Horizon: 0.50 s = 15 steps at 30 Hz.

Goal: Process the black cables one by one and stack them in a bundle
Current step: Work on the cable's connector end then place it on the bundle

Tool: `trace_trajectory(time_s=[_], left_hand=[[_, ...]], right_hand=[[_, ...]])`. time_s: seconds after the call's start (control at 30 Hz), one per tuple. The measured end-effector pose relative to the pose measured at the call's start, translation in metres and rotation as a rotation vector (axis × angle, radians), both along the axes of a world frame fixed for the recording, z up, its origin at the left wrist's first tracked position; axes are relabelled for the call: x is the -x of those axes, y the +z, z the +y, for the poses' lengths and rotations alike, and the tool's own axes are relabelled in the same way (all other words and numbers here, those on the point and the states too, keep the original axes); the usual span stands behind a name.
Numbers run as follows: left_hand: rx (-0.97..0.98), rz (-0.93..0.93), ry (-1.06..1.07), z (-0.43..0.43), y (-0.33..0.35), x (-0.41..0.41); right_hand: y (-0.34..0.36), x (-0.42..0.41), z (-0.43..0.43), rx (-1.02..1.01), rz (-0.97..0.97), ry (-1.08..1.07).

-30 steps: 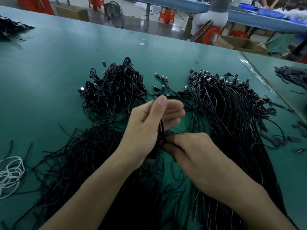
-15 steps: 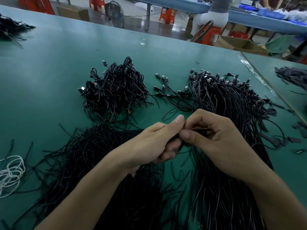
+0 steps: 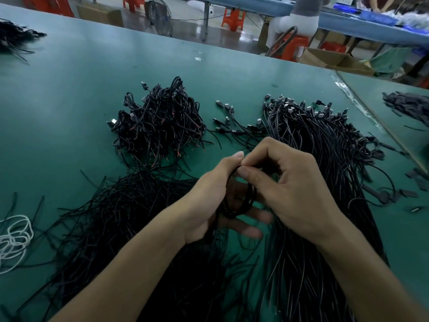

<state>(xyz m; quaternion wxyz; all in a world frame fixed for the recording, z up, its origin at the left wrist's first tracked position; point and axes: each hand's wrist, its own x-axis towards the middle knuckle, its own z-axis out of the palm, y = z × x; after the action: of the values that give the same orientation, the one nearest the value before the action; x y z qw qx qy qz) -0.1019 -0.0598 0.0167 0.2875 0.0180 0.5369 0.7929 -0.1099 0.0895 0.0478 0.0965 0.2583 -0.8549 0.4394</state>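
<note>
Since half a second ago our left hand (image 3: 209,201) has loosened: its lower fingers (image 3: 251,232), then curled under, now lie stretched out beneath the coiled black cable (image 3: 251,197), which shows plainly between the two hands. We hold that coil above the counter (image 3: 69,94). The left thumb presses the coil's top against the forefinger, and the loop hangs down across the palm. Our right hand (image 3: 299,194) is curled, its thumb and forefinger pinching the same top of the coil just beside the left thumb. Its other fingers are folded in, and we cannot tell whether they touch the cable, since the back of the hand hides them.

Behind the hands to the left sits a heap of coiled cables (image 3: 160,126). To the right a long sheaf of straight cables (image 3: 325,163) runs toward us under the right forearm and is cut off by the lower edge. A few cables with plugs (image 3: 232,126) lie between the two. Loose black strands (image 3: 111,219) spread under the left forearm, with a white cord (image 3: 14,238) at the left edge.
</note>
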Motion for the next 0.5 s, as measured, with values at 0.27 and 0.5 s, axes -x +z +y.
trace_trajectory(time_s=[0.27,0.5], left_hand=[[0.096,0.073,0.304,-0.013,-0.007,0.011],[-0.093,0.025,0.502,-0.012,-0.004,0.015]], right_hand=[[-0.034,0.018,0.019,-0.012,-0.347,-0.171],[-0.063,0.017,0.03,-0.844,-0.201,0.015]])
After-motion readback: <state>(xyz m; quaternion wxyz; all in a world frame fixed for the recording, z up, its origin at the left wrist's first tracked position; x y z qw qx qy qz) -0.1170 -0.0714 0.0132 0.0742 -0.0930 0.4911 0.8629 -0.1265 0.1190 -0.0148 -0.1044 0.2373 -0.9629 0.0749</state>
